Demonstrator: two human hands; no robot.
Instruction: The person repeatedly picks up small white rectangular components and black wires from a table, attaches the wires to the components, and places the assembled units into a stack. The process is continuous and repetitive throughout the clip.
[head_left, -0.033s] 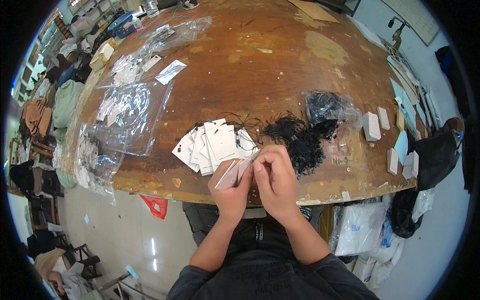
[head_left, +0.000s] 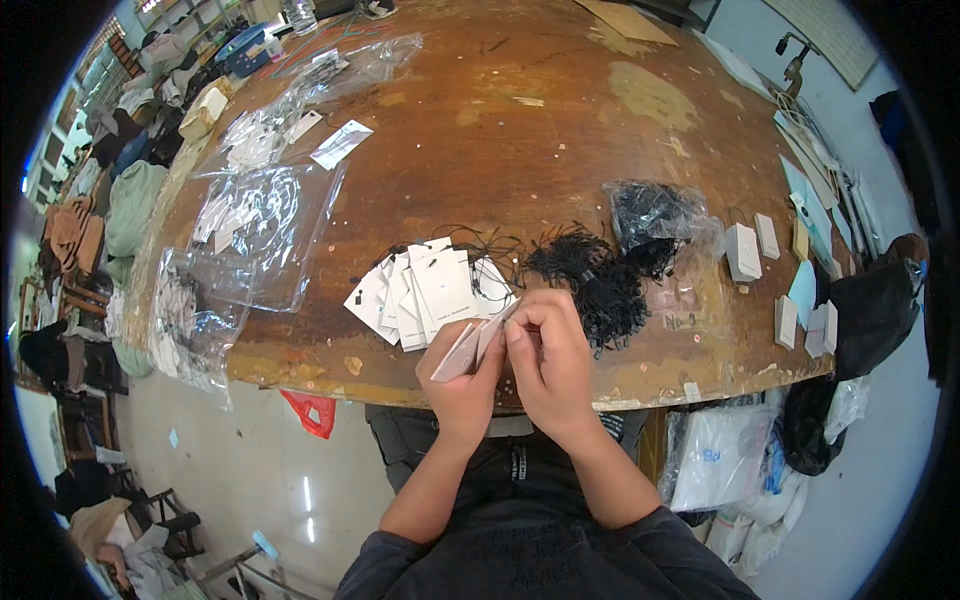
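Note:
Just past the table's near edge, my left hand (head_left: 458,390) is closed around a small stack of white hang tags (head_left: 458,362), fanned slightly and tilted upward. My right hand (head_left: 548,365) meets it from the right, thumb and forefinger pinched at the upper end of the front tag. Whether those fingertips grip the tag itself or a thin cord is hidden. Beyond my left hand lies a spread pile of white hang tags (head_left: 440,285) with black cords on them. A tangled bundle of black tag strings (head_left: 600,295) rests beyond my right hand.
A clear plastic bag of black strings (head_left: 650,215) lies behind the bundle. Small white boxes (head_left: 742,252) stand at the table's right. Clear plastic bags (head_left: 270,240) with white tags cover its left side. Below the left edge hangs a red bag (head_left: 312,412).

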